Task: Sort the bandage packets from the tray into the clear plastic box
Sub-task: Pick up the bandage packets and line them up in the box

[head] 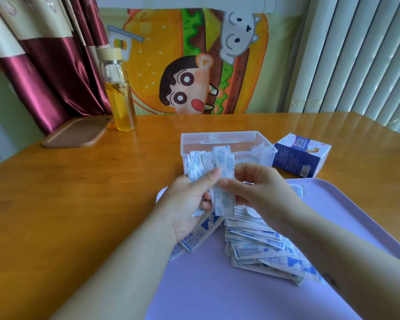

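The fanned bundle of bandage packets [200, 166] stands upright in the left hand [189, 202], with the thumb curled across its front and the fingers behind. One long packet [224, 202] at the right edge of the bundle is pinched between the thumb and fingers of the right hand [261, 190]. Whether the left thumb also clamps this packet cannot be told.

Both grips sit above the far left corner of the lavender tray [344, 211]. Directly beyond the grips stands the clear plastic box [194, 135], open-topped, with a few white packets inside. Below the grips and nearer the person, a loose pile of packets [263, 248] lies on the tray, partly under the left wrist.

Beyond and to the right of the right hand, a blue and white carton [301, 158] lies just beside the box. Well to the far left of the left hand, a glass bottle [119, 95] of yellow liquid and a brown lid [76, 132] rest on the wooden table [79, 192].
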A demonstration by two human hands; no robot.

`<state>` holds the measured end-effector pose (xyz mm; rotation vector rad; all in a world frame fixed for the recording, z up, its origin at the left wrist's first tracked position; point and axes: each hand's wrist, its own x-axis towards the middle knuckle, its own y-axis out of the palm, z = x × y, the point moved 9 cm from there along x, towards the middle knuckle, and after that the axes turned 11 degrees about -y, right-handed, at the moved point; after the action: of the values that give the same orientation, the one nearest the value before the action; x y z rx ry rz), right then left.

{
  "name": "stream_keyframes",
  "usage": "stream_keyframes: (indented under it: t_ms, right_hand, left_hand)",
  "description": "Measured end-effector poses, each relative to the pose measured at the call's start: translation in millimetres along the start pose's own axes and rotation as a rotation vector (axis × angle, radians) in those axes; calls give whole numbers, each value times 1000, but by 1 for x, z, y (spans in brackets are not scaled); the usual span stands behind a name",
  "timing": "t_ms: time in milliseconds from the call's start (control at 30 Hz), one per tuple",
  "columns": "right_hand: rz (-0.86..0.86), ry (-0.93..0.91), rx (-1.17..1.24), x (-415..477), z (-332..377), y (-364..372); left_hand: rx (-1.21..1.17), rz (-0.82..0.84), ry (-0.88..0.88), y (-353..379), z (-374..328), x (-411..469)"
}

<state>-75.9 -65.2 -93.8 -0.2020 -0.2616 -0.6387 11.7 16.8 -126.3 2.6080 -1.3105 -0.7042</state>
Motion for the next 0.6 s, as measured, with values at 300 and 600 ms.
stream_keyframes:
  t_ms: [300, 600]
  right_hand:
    - [-24, 88, 236, -4, -8, 3]
    - [-66, 182, 334, -5, -16, -7]
  left_hand:
    - [290, -224, 196, -16, -18, -5]
    - [222, -106, 213, -6, -19, -6]
